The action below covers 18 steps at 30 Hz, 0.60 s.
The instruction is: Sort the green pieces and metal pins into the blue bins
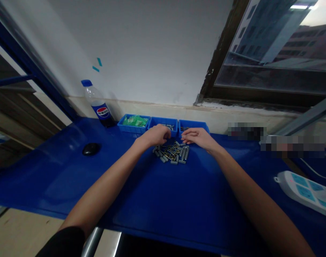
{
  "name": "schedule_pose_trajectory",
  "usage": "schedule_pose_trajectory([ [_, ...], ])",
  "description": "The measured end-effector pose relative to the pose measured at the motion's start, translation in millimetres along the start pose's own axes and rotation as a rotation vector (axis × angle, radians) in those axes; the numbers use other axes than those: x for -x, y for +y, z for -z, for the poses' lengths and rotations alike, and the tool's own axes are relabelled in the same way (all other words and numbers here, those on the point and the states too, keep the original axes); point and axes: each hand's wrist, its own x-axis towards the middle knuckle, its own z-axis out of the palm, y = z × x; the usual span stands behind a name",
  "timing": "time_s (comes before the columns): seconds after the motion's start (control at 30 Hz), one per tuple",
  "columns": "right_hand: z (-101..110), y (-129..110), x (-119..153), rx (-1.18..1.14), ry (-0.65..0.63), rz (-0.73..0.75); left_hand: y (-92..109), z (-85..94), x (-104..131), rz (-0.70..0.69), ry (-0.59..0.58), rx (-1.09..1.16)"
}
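A pile of long brass-toned screws (pixel 171 152) and short grey cylinders, which look like wall plugs (pixel 184 153), lies on the blue table. At the pile's far left edge, my left hand (pixel 159 134) is curled with its fingers closed, in front of the middle blue bin (pixel 152 123). My right hand (pixel 197 137) hovers at the far right of the pile, before the right blue bin (pixel 202 125), with thumb and fingers drawn together. Whatever either hand pinches is too small to make out. Small grey pieces show in the middle bin and dark thin ones in the right bin.
The left blue bin (pixel 121 127) holds green packets (pixel 136 121). A cola bottle (pixel 101 109) stands by the wall, with a black mouse (pixel 91 149) nearer me. On the right lie a white power strip (pixel 288 182) and blurred-out items. The table's front edge (pixel 45 214) is close.
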Motion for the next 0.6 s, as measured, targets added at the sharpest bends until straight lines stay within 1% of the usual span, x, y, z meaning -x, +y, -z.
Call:
schedule_pose_trajectory([
  [0.1,0,0,0,0.024,-0.033,-0.002,-4,-5.6,2,0.074,-0.087,-0.128],
  [0.23,0,2,-1,0.056,-0.072,0.002,-4,-9.1,4,0.164,-0.140,-0.139],
  [0.3,0,4,-2,0.065,-0.082,0.012,-2,-11.2,3,0.191,-0.128,-0.110],
  [0.47,1,7,-3,0.067,-0.099,0.020,0,-17.8,0,0.214,-0.047,-0.038],
  [0.6,1,8,-4,0.062,-0.105,0.012,2,-15.3,0,0.249,0.008,0.014],
])
